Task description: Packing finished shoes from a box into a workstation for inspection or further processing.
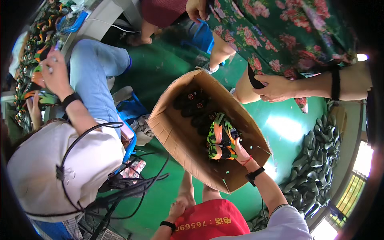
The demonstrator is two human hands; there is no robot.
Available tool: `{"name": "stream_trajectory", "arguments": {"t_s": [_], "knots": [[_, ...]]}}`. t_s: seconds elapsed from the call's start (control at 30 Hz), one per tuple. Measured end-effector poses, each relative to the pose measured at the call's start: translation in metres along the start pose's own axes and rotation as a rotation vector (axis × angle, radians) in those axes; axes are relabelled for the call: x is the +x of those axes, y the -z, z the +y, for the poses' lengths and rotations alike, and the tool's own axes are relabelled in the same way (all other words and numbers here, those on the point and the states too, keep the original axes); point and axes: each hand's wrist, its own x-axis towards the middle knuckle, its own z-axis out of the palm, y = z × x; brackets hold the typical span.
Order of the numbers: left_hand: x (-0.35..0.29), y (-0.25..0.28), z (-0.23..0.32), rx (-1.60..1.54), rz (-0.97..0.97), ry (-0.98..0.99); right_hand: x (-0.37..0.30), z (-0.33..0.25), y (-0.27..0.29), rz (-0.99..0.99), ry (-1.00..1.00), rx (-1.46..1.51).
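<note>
My right hand [241,153] reaches into a large open cardboard box [171,147] and grips a pair of shoes [221,137] patterned in bright green, orange and black. The shoes lie side by side, and my fingers are partly hidden behind them. Farther inside the box, several black shoes [191,105] sit in shadow. Nearer to me, my left hand [177,209] rests on my leg beside the red apron [216,220], holding nothing, its fingers loosely laid out.
At left, a seated co-worker in blue jeans [91,76] handles colourful shoes at a packed rack [34,60]. Another person in a floral dress [280,36] stands beyond the box. Black cables [134,186] hang at left. Dark soles [314,160] are heaped at right.
</note>
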Motion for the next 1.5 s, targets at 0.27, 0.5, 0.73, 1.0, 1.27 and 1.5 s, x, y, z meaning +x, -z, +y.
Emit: {"name": "stream_trajectory", "arguments": {"t_s": [0.27, 0.5, 0.73, 1.0, 1.27, 1.5], "knots": [[-0.035, 0.130, 0.106, -0.881, 0.164, -0.404, -0.083, -0.046, -0.057, -0.229, 0.198, 0.084], [-0.118, 0.234, 0.173, -0.384, 0.666, -0.924, -0.129, -0.110, -0.128, -0.037, 0.263, -0.920], [-0.128, 0.212, 0.169, -0.011, 0.485, -0.939, -0.158, -0.110, -0.169, -0.437, 0.207, -1.608], [-0.109, 0.206, 0.162, 0.082, 0.318, -0.842, -0.166, -0.111, -0.188, -0.522, 0.197, -1.615], [-0.120, 0.225, 0.151, 0.089, 0.134, -0.856, -0.181, -0.125, -0.173, -0.567, 0.139, -1.294], [-0.139, 0.240, 0.116, -0.252, -0.031, -0.575, -0.182, -0.121, -0.172, -0.596, 0.226, -1.203]]}}
